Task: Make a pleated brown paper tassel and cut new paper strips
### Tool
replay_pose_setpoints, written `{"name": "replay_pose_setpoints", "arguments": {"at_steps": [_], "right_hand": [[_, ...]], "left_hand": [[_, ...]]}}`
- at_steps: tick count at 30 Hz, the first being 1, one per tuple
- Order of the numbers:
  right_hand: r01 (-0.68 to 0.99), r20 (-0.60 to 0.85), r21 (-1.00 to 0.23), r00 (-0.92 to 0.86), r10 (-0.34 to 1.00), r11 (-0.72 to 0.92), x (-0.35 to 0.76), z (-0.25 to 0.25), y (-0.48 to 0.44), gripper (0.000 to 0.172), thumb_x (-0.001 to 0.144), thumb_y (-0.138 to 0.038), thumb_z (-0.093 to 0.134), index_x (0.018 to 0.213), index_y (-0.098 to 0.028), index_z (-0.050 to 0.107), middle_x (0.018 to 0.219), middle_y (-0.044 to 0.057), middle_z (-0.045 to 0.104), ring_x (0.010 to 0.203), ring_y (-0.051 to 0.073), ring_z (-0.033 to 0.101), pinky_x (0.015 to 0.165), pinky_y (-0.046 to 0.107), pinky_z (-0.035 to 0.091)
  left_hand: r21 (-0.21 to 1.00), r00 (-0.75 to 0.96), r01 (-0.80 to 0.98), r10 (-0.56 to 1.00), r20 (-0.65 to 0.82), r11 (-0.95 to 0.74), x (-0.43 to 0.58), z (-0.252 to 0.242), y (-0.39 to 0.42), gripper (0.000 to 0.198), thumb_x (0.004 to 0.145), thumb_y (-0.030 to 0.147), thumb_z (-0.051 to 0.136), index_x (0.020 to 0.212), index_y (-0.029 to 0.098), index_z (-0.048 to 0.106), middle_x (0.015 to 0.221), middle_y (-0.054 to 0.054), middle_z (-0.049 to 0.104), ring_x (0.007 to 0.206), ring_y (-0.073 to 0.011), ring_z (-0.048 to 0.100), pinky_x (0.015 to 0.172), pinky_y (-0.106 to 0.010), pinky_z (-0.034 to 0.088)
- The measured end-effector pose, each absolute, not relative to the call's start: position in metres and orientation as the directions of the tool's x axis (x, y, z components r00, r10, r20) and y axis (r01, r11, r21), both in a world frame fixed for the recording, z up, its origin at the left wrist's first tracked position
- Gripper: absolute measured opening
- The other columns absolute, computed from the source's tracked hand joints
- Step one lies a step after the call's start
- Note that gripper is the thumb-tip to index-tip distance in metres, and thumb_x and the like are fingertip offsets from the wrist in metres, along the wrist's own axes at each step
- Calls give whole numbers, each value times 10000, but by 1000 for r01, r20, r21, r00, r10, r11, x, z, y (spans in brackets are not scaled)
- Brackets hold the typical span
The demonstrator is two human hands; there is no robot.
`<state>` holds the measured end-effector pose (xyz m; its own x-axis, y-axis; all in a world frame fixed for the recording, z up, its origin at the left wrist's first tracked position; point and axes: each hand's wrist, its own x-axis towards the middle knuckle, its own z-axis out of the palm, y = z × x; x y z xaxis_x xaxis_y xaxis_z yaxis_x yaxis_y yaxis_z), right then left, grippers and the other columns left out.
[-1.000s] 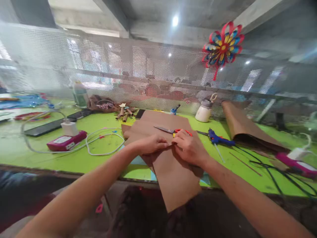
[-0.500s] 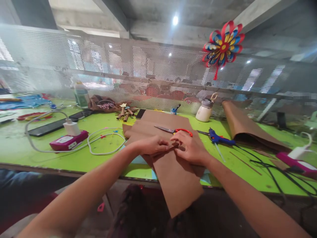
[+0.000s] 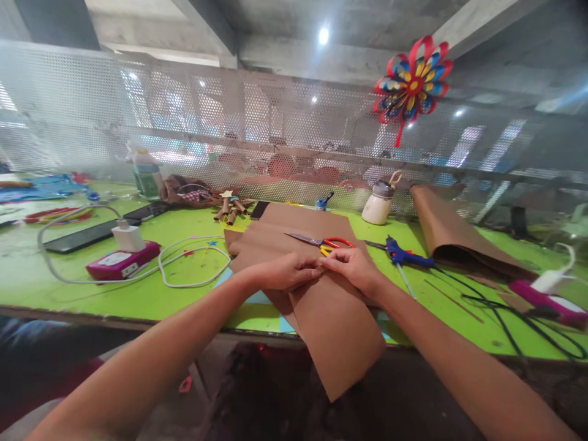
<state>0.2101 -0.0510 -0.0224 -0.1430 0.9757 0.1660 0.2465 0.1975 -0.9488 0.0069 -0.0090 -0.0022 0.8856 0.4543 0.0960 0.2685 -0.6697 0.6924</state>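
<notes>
A sheet of brown kraft paper [image 3: 342, 331] hangs over the table's front edge, its far end pinched between my two hands. My left hand [image 3: 289, 271] has its fingers closed on that end. From the other side my right hand [image 3: 356, 269] grips it too, with thumb and forefinger meeting the left fingertips. Just beyond the hands lie scissors [image 3: 321, 242] with red and yellow handles, on more brown paper [image 3: 298, 217] spread over the green table. To the right rests a blue glue gun [image 3: 407, 254].
On the left are a magenta power adapter [image 3: 123, 262] with a white cable and a dark phone [image 3: 82, 237]. Small paper rolls [image 3: 232, 209] and a cream bottle [image 3: 377, 205] stand farther back. A folded brown sheet [image 3: 459, 229] and black cords [image 3: 496, 306] occupy the right.
My right hand's fingers have come down from a raised, spread pose to pinch the paper beside the left fingers. The hanging part of the sheet has swung slightly right and curved.
</notes>
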Motion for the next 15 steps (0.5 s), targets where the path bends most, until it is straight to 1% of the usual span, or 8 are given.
{"name": "replay_pose_setpoints", "arguments": {"at_steps": [4,7,12,15], "right_hand": [[348,269,-891,-114,957,292,214,-27,-46,362,718,-510,682,659,-156,640,646,-3,572,598,117,459,545,243,335],[379,315,-864,-110,943,333,216,-30,-43,356,734,-495,674,637,-155,630,624,-12,540,584,108,430,535,240,316],[374,317,-867,-95,944,329,216,-32,-41,369,713,-492,693,606,-145,627,586,-29,496,562,91,399,532,238,293],[306,242,-915,-110,964,264,216,-29,-44,390,693,-516,701,611,-146,609,581,-29,510,551,92,419,526,237,304]], "left_hand": [[683,885,284,459,84,-673,8,-3,-9,393,900,389,458,1193,143,545,1101,-62,618,968,-181,543,856,-276,406],[643,882,317,466,70,-697,7,-2,-9,367,902,390,445,1156,154,564,1058,-51,634,931,-177,552,823,-266,415],[587,894,308,439,91,-749,7,-2,-9,349,902,393,435,1115,156,575,1001,-57,633,866,-175,546,773,-254,417],[587,900,289,424,103,-756,6,-3,-9,346,899,403,436,1080,151,590,951,-56,631,831,-171,543,749,-249,420]]}}
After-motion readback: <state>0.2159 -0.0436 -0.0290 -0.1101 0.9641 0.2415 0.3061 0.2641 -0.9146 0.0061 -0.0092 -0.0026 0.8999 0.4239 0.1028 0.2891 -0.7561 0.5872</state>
